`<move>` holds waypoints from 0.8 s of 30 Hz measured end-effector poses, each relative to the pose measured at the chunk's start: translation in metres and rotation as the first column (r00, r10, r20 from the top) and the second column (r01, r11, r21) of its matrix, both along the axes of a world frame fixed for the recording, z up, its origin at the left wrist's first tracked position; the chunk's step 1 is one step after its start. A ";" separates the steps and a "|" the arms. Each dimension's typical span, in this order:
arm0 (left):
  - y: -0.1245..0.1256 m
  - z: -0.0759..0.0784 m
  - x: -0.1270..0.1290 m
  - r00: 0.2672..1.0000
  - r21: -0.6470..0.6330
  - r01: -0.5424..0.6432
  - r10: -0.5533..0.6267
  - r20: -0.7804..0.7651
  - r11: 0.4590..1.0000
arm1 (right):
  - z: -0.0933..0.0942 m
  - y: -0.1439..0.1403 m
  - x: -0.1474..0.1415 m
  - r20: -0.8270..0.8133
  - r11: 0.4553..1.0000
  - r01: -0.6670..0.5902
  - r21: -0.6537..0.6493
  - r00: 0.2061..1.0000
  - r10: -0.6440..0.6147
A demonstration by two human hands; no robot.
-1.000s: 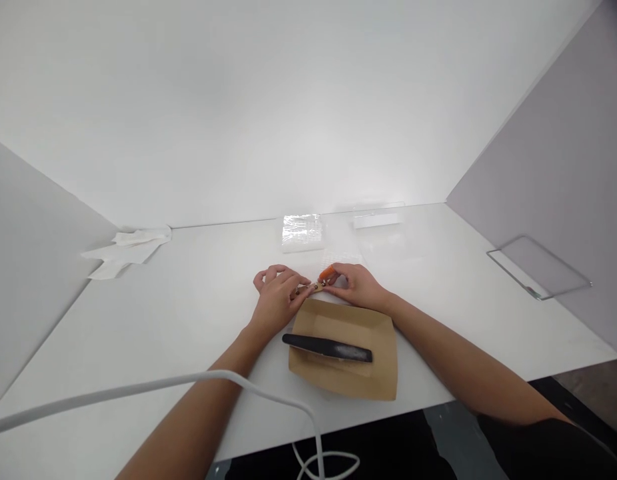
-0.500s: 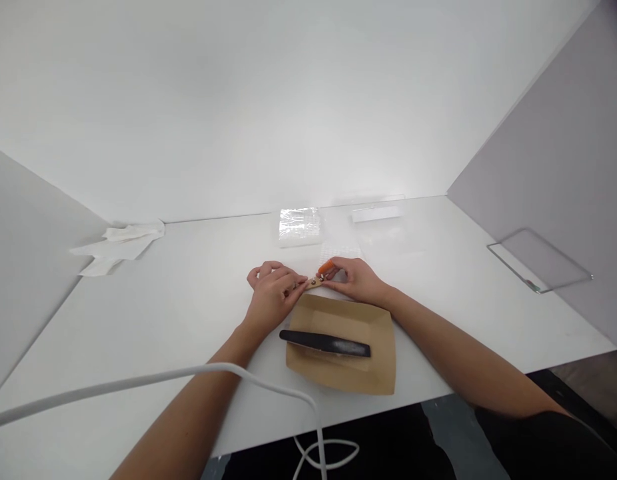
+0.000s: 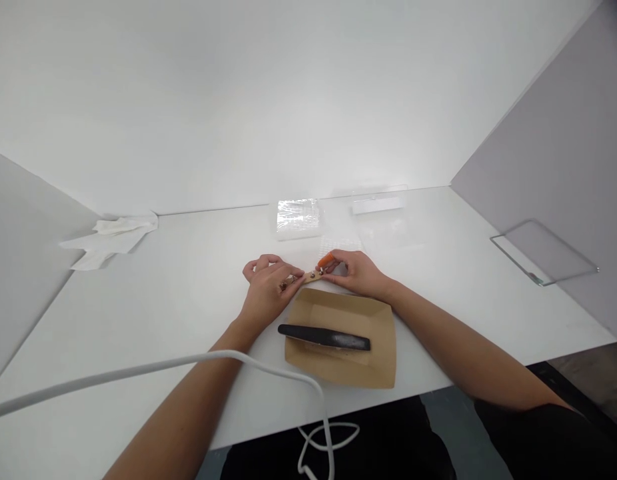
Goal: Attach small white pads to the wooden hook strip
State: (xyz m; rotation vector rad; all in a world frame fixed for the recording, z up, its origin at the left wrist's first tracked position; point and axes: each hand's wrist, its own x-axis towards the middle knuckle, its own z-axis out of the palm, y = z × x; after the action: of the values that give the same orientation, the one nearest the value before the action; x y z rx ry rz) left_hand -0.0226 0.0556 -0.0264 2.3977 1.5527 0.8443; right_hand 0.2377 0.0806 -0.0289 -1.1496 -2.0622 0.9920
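Together both hands [image 3: 308, 280] pinch small tan strip [image 3: 312, 275]; orange piece [image 3: 326, 259] mostly hidden.

My one camera sits on my head, looking forward and down across the white table [image 3: 188, 293]. The brown paper tray [image 3: 383, 333] lies near, low in the centre; the table's far edge and walls rise beyond it.

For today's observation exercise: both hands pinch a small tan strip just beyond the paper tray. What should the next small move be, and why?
Probably press the orange-tipped tool in the right hand onto the tan strip, while the left hand steadies the strip's other end. The tip already sits at the strip's small dark studs.
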 end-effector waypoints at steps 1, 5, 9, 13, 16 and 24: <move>0.000 0.000 0.000 1.000 0.000 0.001 -0.001 -0.006 1.000 | 0.001 0.000 0.000 -0.003 1.000 0.000 -0.002 1.000 0.000; 0.000 0.000 -0.001 0.999 0.038 0.029 -0.028 -0.018 0.999 | 0.002 -0.001 -0.001 -0.013 1.000 -0.002 0.006 1.000 0.002; 0.001 0.001 -0.001 0.999 0.098 0.048 -0.046 -0.024 0.994 | 0.002 -0.001 -0.001 -0.010 1.000 0.005 -0.003 1.000 -0.005; 0.002 0.001 0.001 0.997 0.189 0.076 -0.078 0.004 0.979 | 0.004 -0.001 0.000 -0.018 0.999 0.004 -0.033 1.000 -0.005; 0.002 -0.001 0.001 0.997 0.216 0.075 -0.079 0.008 0.973 | 0.004 -0.001 0.000 -0.019 0.999 0.004 -0.039 1.000 -0.005; 0.002 -0.006 -0.003 0.999 0.149 0.044 -0.048 0.022 0.988 | 0.003 -0.001 -0.001 0.005 0.999 0.017 -0.035 1.000 -0.017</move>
State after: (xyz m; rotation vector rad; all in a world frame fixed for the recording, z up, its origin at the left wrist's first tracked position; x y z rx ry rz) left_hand -0.0251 0.0576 -0.0321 2.5027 1.4675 1.0109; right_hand 0.2368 0.0798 -0.0260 -1.1863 -2.0432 1.0219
